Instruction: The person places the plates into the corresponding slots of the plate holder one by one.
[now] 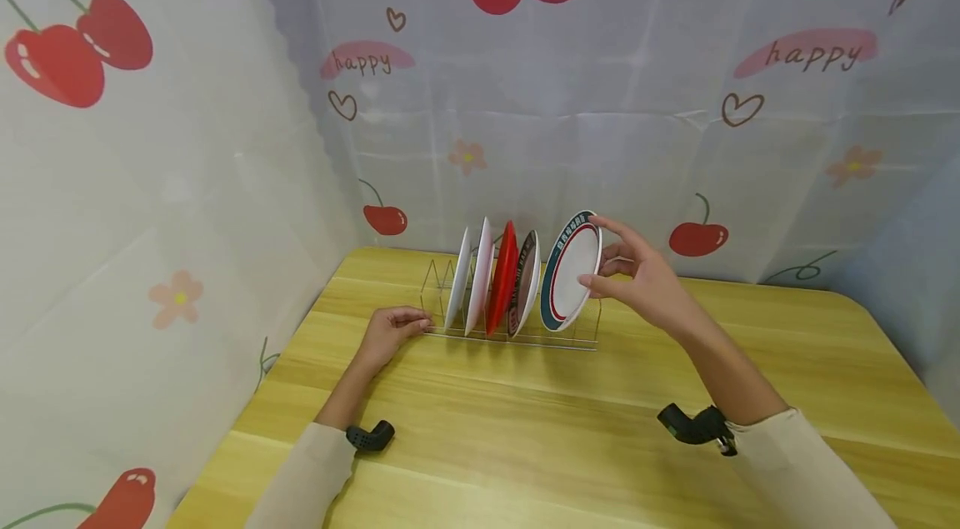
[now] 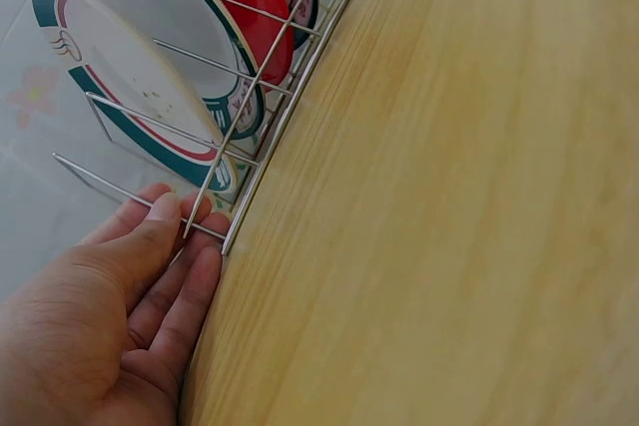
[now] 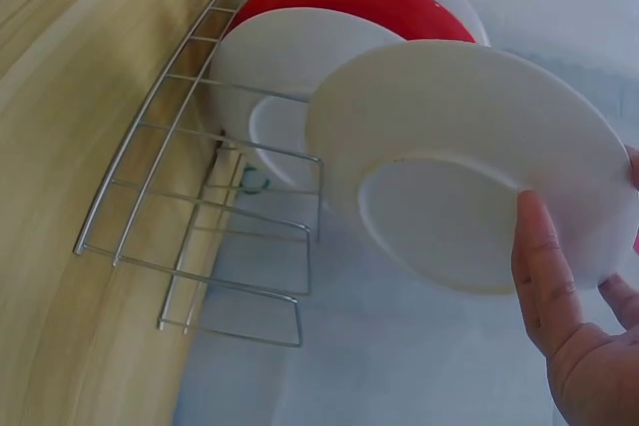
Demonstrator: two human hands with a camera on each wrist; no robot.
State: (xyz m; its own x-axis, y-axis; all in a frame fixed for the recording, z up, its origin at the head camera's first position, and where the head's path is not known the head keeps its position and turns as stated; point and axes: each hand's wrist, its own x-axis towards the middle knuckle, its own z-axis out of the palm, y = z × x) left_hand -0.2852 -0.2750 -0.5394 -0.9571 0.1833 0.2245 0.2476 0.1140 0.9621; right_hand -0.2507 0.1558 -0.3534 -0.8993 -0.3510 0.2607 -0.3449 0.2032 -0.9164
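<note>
My right hand [image 1: 637, 275] pinches a white plate with a teal patterned rim and red ring [image 1: 576, 275] by its right side. The thumb lies on its front, and fingers press its plain back [image 3: 429, 112]. The plate tilts over the right part of a wire dish rack [image 1: 551, 343]; I cannot tell whether its lower edge touches the wires. With thumb and fingers, my left hand [image 2: 120, 296] pinches the rack's left end. Standing in the rack are a white plate [image 1: 457, 283], a pale pinkish plate [image 1: 478, 283], a red plate [image 1: 502, 283] and a dark-rimmed plate [image 1: 529, 287].
The rack stands on a light wooden table [image 1: 480, 421] near its back edge. Behind and to the left hangs a pale cloth [image 1: 600, 146] printed with cherries and hearts. A black device [image 1: 371, 436] sits on the left wrist, another black device [image 1: 697, 425] on the right.
</note>
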